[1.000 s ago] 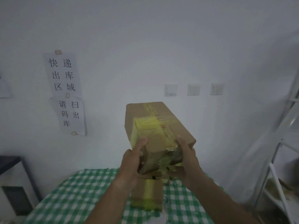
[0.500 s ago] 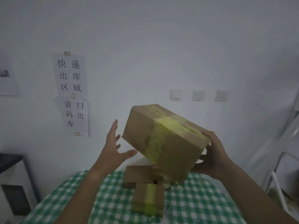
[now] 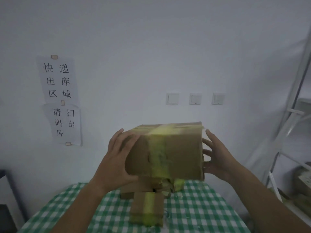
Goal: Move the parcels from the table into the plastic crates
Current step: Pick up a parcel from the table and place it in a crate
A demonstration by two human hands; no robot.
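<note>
- Head view: the left hand (image 3: 117, 158) presses the left end of a brown cardboard parcel banded with yellow tape (image 3: 165, 151), fingers fairly straight, thumb under its near edge.
- The right hand (image 3: 214, 157) is at the right end, fingers spread; whether the palm touches the box I cannot tell.
- Held in the air above the green-checked surface (image 3: 202, 207), the parcel could slip, since only side pressure holds it.
- Two smaller taped brown parcels (image 3: 147, 209) lie below and could be struck.
- No plastic crates show; a white metal shelf (image 3: 286, 148) stands far right.
</note>
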